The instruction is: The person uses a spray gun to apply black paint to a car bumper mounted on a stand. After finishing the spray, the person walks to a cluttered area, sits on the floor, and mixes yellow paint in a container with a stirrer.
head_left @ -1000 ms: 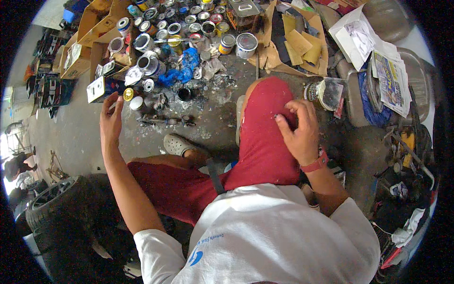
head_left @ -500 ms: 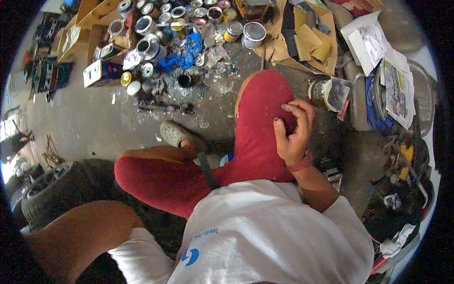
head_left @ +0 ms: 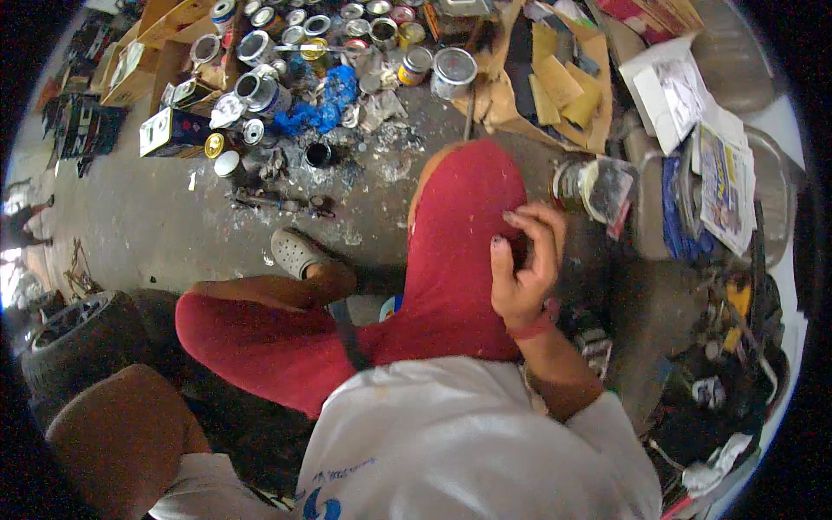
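Left arm (head_left: 121, 438) back near tire (head_left: 97, 348)

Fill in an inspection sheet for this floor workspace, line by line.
Surface: grey floor, splattered and stained.
Things at hand: red shorts under the right hand; a labelled container beyond it.
Clutter: cans, some open, crowded with crumpled blue material; tan sheets on torn cardboard; a newspaper.
Hands: right holds nothing, fingers half curled, contact with the shorts unclear; left hand out of view.
Cables: none identifiable for certain.
Surroundings: tyre at left.
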Tool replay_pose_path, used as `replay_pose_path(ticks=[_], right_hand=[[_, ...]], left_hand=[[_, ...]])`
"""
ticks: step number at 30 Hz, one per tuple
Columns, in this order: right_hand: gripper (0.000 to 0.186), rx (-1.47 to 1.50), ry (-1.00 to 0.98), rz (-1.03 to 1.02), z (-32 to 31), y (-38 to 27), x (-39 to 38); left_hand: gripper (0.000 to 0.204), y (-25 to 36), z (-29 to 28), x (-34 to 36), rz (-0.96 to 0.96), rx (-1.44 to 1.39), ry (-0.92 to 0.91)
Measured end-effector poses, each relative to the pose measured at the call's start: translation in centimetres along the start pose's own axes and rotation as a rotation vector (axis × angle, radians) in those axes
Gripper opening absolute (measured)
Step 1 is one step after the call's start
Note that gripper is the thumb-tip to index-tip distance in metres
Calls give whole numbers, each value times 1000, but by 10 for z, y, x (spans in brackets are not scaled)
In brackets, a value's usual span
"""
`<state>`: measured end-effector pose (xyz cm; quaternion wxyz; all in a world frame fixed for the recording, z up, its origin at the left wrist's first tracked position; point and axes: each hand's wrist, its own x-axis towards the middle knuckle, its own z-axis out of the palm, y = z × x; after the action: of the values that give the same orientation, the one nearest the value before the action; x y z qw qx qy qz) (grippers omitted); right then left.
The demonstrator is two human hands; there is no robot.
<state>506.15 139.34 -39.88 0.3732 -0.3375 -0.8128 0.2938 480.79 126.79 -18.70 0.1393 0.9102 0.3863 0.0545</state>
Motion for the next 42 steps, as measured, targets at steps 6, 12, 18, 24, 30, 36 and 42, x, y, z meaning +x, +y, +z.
replay_pose_path(ticks=[6,12,18,24,30,36,42], right_hand=[[42,-37,-53,14,-7,-4,11],[25,84,-158,42,-20,12,15],[11,-126,474,506,-55,158,-18],[87,-776,524,780,-157,355,-32],[106,-369,268,973,-168,412,-8],[97,-369,323,1069,-162,399,0],[93,-334,444,1052,-154,390,6]], left_hand=[[59,-5,14,10,8,-42,-43],[65,-33,3,-54,-305,-73,177],[71,-100,50,-227,-1150,-286,691],[79,-114,169,-306,-1565,-694,678],[62,-94,218,-319,-1778,-927,390],[57,-86,225,-331,-1772,-951,528],[56,-81,230,-340,-1792,-1019,506]])
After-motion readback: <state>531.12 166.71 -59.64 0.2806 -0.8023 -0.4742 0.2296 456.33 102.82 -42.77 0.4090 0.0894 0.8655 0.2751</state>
